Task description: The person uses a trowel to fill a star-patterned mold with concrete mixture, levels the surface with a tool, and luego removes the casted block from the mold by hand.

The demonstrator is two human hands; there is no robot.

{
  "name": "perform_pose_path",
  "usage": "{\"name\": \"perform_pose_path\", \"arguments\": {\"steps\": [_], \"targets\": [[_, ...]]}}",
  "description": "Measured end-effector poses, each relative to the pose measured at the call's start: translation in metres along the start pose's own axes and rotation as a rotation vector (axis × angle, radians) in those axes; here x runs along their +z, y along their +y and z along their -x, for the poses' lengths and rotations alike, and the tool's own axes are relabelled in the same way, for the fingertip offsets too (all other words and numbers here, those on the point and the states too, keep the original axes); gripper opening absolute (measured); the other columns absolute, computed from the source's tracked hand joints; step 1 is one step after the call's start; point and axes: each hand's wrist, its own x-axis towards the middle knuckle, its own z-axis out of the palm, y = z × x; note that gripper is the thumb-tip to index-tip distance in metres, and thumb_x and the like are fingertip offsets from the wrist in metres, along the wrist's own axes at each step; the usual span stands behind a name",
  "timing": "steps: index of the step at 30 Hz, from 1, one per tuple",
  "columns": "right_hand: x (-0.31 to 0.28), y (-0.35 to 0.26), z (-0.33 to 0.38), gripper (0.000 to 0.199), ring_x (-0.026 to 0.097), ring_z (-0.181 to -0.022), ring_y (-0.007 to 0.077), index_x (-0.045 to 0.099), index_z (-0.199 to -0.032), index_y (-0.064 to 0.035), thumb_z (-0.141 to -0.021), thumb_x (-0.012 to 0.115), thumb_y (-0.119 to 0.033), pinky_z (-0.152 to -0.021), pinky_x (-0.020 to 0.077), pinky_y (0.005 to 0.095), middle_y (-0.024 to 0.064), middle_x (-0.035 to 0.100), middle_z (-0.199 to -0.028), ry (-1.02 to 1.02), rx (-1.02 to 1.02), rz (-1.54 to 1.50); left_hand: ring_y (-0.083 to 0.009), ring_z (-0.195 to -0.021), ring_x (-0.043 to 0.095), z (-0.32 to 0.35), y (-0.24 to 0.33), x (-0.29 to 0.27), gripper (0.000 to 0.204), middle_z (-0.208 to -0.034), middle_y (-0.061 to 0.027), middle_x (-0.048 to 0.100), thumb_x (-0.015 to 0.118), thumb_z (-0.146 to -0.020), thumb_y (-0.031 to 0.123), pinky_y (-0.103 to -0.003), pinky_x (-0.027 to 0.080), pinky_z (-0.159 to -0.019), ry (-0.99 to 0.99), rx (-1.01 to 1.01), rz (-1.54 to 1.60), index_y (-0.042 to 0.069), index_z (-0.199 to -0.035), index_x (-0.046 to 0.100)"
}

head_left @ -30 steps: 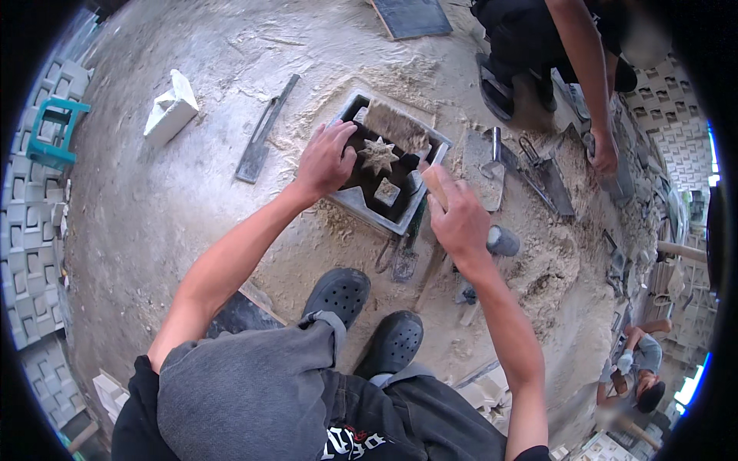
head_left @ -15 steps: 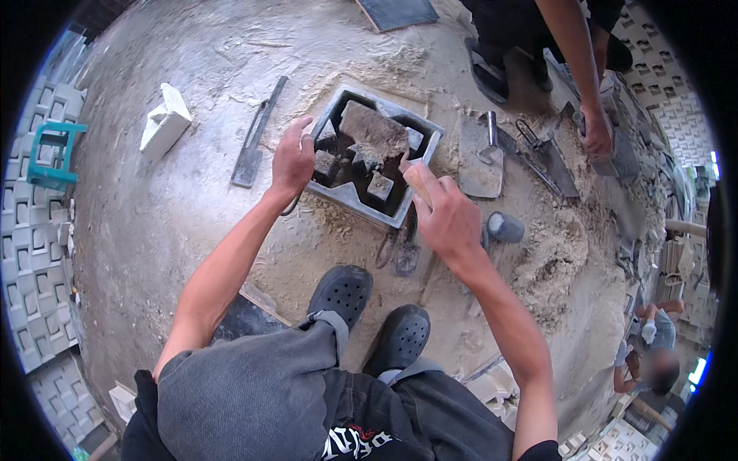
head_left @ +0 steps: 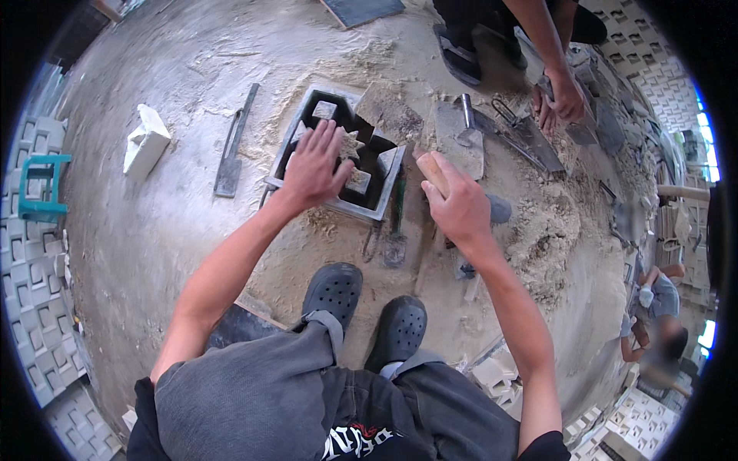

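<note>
A square metal mould (head_left: 286, 154) lies on the sandy floor in front of my feet, with dark inserts and a pale star-shaped piece (head_left: 352, 143) inside. My left hand (head_left: 311, 165) rests flat on the mould's middle, fingers spread, gripping nothing. My right hand (head_left: 459, 206) hovers just right of the mould, closed around a short wooden handle (head_left: 433, 170). What the handle belongs to is hidden by the hand.
A flat metal bar (head_left: 231, 146) and a white block (head_left: 144, 142) lie to the left. A trowel (head_left: 466, 127) rests on a plate behind the mould. Another person's hand (head_left: 566, 96) reaches down at the top right. Sand pile (head_left: 547, 230) on the right; patterned blocks (head_left: 31, 307) stacked left.
My left hand has slid from the mould's left rim onto its middle. My right hand, open before, has closed on the wooden handle.
</note>
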Motion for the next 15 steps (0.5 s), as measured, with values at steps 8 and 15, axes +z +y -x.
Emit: {"name": "perform_pose_path", "arguments": {"steps": [8, 15], "targets": [[-0.081, 0.062, 0.055, 0.046, 0.064, -0.096, 0.0422, 0.058, -0.129, -0.0094, -0.087, 0.069, -0.023, -0.079, 0.0516, 0.0462, 0.0214, 0.068, -0.107, -0.029, 0.195, -0.045, -0.0392, -0.141, 0.034, -0.006, 0.039, -0.014, 0.071, -0.150, -0.0255, 0.037, 0.068, -0.086, 0.029, -0.046, 0.026, -0.118, -0.053, 0.285, 0.313, -0.007, -0.141, 0.039], [-0.109, 0.137, 0.222, 0.047, 0.068, -0.081, 0.0272, 0.057, -0.127, -0.0043, -0.092, 0.066, -0.035, -0.074, 0.0530, 0.0369, 0.0158, 0.068, -0.093, -0.066, 0.882, -0.051, -0.0423, -0.148, 0.019, -0.024, 0.031, 0.001, 0.079, -0.156, -0.0297, 0.025, 0.054, -0.096, 0.045, -0.049, 0.014, -0.120, 0.131, -0.124, -0.141, -0.010, -0.147, 0.030]]}}
